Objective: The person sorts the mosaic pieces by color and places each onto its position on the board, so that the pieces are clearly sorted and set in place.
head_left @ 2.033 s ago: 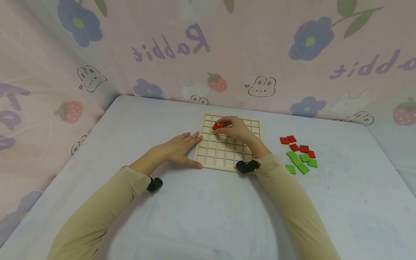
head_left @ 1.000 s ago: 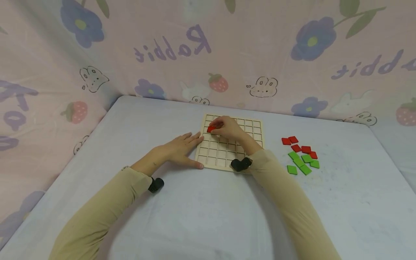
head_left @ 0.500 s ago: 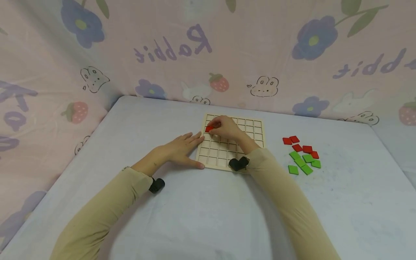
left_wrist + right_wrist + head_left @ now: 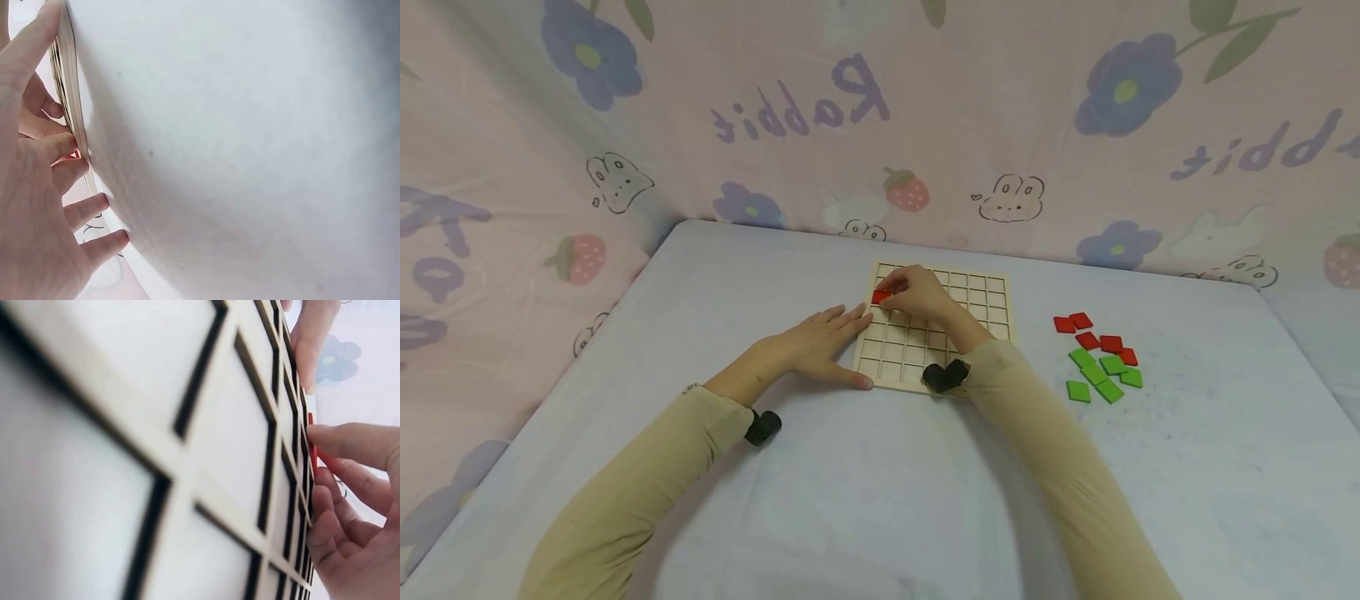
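Observation:
A pale wooden board (image 4: 891, 354) with a raised square grid lies on the table. My right hand (image 4: 922, 293) reaches over it and pinches a flat red square tile (image 4: 880, 297) at a cell in the leftmost column, near the far left corner. In the right wrist view, thumb and fingers of the right hand (image 4: 362, 506) meet on the tile (image 4: 314, 457), right at the grid surface. My left hand (image 4: 820, 343) lies with fingers spread along the board's left edge, fingertips and thumb touching it. The left wrist view shows the left hand (image 4: 37, 200) against the board's side.
Right of the board lie several loose red tiles (image 4: 1111, 342) and, nearer, several green tiles (image 4: 1078, 391), some overlapping. A white cloth covers the table (image 4: 850, 500). A printed fabric curtain (image 4: 955, 125) hangs behind the table and along its left side.
My right hand has carried the red tile left across the board to the leftmost column and lowered its tilted edge toward the grid. The left hand has stayed at the board's edge.

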Demonstrator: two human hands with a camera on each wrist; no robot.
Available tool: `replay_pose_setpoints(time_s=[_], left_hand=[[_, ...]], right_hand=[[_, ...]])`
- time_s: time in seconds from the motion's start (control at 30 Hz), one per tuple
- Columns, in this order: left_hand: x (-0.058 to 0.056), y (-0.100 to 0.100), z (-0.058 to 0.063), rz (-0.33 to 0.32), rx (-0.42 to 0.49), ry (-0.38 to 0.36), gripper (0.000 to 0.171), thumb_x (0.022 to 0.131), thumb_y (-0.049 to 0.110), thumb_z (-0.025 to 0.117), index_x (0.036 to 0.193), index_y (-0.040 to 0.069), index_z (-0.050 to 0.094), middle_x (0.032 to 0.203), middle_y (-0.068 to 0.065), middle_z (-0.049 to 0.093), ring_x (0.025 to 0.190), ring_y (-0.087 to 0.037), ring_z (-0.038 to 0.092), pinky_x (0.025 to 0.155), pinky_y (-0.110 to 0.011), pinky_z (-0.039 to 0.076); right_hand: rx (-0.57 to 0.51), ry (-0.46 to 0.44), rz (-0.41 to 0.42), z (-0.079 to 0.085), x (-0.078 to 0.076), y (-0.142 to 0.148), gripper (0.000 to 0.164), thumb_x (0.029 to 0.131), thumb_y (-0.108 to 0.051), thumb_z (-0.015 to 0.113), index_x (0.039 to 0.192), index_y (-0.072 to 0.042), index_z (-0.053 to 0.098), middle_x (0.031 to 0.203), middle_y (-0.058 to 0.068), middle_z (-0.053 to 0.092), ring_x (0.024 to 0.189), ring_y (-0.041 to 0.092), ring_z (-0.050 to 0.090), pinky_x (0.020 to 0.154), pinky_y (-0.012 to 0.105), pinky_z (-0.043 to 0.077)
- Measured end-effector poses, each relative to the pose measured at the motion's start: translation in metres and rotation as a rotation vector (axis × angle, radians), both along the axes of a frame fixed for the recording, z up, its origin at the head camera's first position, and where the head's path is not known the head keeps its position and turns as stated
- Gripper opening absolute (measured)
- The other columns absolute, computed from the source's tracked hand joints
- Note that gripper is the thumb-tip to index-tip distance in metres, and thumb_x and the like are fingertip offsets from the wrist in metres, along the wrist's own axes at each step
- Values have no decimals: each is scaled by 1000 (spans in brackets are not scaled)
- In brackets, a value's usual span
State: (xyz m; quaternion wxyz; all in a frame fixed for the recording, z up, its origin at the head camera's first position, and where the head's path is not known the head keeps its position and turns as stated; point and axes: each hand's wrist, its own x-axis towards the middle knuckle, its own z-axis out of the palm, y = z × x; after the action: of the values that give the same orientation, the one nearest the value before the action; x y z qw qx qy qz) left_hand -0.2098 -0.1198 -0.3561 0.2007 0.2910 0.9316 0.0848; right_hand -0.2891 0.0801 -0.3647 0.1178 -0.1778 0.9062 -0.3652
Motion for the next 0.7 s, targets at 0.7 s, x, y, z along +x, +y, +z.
replay_pose_setpoints(time_s=[0.7], left_hand=[[1, 1, -2, 14, -13, -19, 105, 82, 69, 57, 156, 16, 5, 163, -2, -3, 149, -33, 0, 120, -52, 8]], right_hand=[[-234, -103, -36, -2, 4, 12, 34, 86, -13, 69, 119, -4, 66, 113, 14, 66, 102, 21, 59, 85, 27, 46]])
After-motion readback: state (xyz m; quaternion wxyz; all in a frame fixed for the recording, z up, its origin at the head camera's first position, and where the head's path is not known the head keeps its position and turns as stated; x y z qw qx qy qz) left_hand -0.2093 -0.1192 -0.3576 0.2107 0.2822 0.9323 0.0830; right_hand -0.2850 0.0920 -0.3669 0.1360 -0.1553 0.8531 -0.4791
